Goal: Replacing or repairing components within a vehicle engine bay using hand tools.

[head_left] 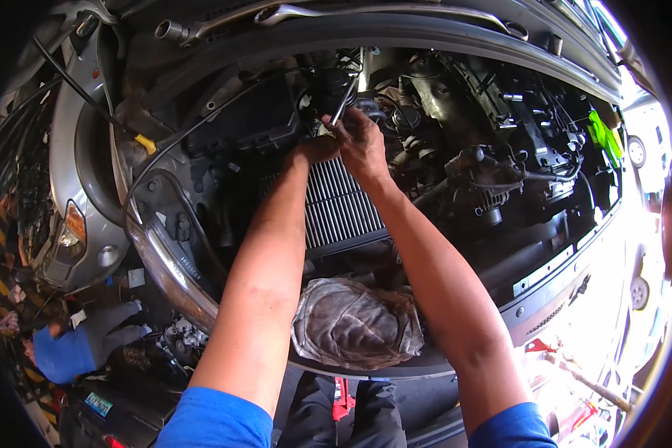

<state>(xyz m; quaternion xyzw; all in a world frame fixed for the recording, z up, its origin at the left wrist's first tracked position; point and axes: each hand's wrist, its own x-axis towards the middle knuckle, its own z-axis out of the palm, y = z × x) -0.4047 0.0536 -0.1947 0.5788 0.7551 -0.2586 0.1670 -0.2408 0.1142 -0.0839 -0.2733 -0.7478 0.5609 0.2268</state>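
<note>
Over the open engine bay, both my arms reach forward and my hands meet near the middle. My right hand (364, 145) is closed around the lower end of a slim, shiny metal tool (345, 102), perhaps a wrench; it slants up and away toward dark engine parts. Close against it, my left hand (319, 149) has its fingers curled; what they hold is hidden. Below my hands lies a pleated air filter (342, 203) with pale ribs. Left of them sits a black plastic housing (239, 119).
A grimy cloth (358, 322) lies on the front edge between my arms. Several wrenches (388, 13) rest along the far ledge. A yellow-tipped black cable (143, 142) crosses at left. Bright green cloth (605, 136) hangs at right. Another person (71, 349) in blue is low at left.
</note>
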